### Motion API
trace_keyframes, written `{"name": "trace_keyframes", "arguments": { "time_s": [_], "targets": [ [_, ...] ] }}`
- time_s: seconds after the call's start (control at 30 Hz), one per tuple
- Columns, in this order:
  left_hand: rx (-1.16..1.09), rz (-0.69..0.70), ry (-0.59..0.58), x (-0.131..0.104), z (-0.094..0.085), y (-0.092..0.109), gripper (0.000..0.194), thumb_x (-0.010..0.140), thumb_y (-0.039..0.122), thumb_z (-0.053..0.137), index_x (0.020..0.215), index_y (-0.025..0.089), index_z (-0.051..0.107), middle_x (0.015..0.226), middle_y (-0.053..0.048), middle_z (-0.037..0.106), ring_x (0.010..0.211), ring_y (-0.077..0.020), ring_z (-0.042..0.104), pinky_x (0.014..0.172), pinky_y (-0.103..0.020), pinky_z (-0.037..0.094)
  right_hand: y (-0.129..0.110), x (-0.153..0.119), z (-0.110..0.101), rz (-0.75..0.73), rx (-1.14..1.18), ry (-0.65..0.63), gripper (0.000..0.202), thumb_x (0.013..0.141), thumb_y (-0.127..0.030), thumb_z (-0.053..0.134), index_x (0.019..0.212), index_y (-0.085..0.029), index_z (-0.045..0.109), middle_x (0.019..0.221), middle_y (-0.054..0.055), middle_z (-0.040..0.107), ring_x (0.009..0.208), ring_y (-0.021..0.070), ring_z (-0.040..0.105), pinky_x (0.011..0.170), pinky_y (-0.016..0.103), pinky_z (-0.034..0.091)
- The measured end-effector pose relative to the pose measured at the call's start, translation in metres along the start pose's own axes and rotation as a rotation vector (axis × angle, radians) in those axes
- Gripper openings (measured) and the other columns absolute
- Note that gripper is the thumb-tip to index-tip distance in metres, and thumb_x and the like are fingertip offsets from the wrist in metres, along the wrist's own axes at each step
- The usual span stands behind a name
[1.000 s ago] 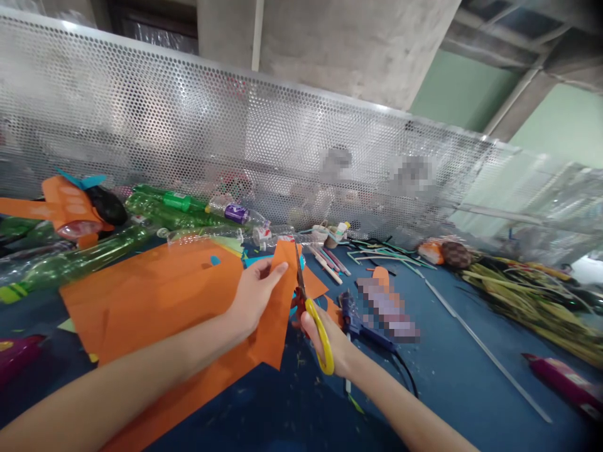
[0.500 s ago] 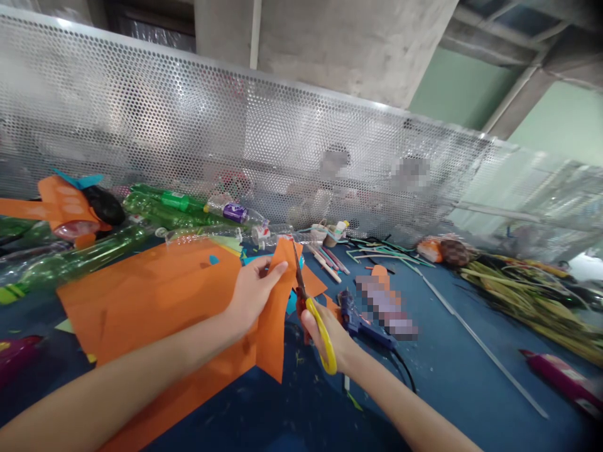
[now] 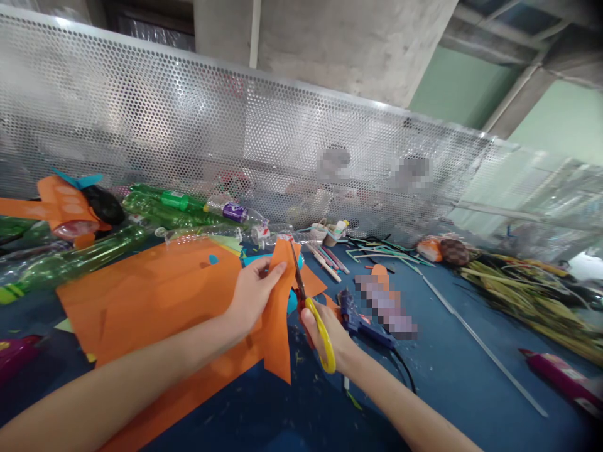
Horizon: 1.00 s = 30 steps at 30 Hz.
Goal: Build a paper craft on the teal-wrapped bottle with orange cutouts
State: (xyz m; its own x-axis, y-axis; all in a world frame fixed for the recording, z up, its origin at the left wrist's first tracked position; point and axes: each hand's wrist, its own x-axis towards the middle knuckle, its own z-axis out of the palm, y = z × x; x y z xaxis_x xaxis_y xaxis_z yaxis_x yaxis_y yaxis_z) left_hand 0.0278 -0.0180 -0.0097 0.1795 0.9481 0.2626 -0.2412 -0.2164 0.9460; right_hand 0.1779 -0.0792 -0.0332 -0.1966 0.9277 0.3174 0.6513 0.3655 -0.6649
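Note:
My left hand (image 3: 254, 292) pinches a narrow strip of orange paper (image 3: 279, 333) between thumb and fingers. The strip stands up from the table, its lower end hanging free. My right hand (image 3: 325, 326) is closed round the yellow handle of a pair of scissors (image 3: 301, 282). Their blades point away from me and lie at the strip's upper right edge. Beneath my left hand and forearm lies a large orange sheet (image 3: 160, 301). Blue paper scraps (image 3: 293, 303) show behind the scissors.
Green plastic bottles (image 3: 155, 204) and clear ones lie along the perforated metal panel (image 3: 282, 125). An orange paper model (image 3: 70, 210) sits at the left. Right of my hand is a blue glue gun (image 3: 370, 326). Further right are a bundle of dry stalks (image 3: 527, 307) and a magenta bottle (image 3: 563, 380).
The lower end of the orange strip has swung slightly right. The scissors have shifted a little to the left at the strip's edge. My left hand has barely moved.

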Motion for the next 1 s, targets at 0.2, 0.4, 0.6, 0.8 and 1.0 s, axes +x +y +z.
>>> {"name": "trace_keyframes", "arguments": {
  "time_s": [0.2,0.4,0.6,0.8,1.0],
  "targets": [
    [-0.025,-0.015,0.006,-0.002,0.001,-0.006,0.025,0.077,0.040,0.062,0.085,0.016,0.065,0.077,-0.002,0.066,0.068,-0.0155,0.059,0.061,-0.023,0.045,0.001,0.000,0.003,0.037,0.054,0.001,0.044,0.088,-0.056,0.030,0.060,-0.023,0.034,0.050,-0.002,0.041,0.049,0.0131,0.039,0.048,0.026,0.027],
    [-0.142,-0.074,-0.007,-0.007,0.005,-0.002,0.026,0.075,0.038,0.064,0.089,0.016,0.065,0.086,-0.005,0.068,0.077,-0.0191,0.063,0.069,-0.028,0.049,0.002,-0.001,0.005,0.069,0.069,0.011,0.042,0.089,-0.053,0.029,0.067,-0.021,0.042,0.060,0.001,0.048,0.054,0.0142,0.043,0.050,0.027,0.031],
    [-0.170,-0.087,0.009,-0.007,0.004,-0.003,0.026,0.072,0.038,0.066,0.085,0.016,0.065,0.085,-0.005,0.070,0.077,-0.0198,0.064,0.070,-0.029,0.050,0.001,-0.001,0.005,0.107,0.107,-0.017,0.044,0.088,-0.055,0.032,0.060,-0.022,0.039,0.050,-0.001,0.044,0.048,0.0136,0.041,0.045,0.025,0.029],
    [-0.197,-0.076,-0.005,-0.006,0.004,-0.005,0.023,0.074,0.036,0.065,0.085,0.016,0.065,0.084,-0.004,0.070,0.077,-0.0193,0.064,0.072,-0.029,0.050,0.008,-0.002,0.009,0.166,0.172,-0.011,0.049,0.085,-0.062,0.032,0.057,-0.022,0.040,0.043,-0.002,0.040,0.044,0.0127,0.040,0.041,0.024,0.027],
    [-0.172,-0.124,0.013,-0.007,0.006,0.000,0.020,0.073,0.035,0.066,0.079,0.016,0.063,0.068,0.000,0.067,0.058,-0.0134,0.061,0.064,-0.026,0.050,0.010,-0.003,0.010,0.199,0.232,-0.009,0.051,0.081,-0.067,0.035,0.059,-0.022,0.044,0.041,-0.003,0.040,0.043,0.0124,0.041,0.040,0.024,0.027]
  ]
}}
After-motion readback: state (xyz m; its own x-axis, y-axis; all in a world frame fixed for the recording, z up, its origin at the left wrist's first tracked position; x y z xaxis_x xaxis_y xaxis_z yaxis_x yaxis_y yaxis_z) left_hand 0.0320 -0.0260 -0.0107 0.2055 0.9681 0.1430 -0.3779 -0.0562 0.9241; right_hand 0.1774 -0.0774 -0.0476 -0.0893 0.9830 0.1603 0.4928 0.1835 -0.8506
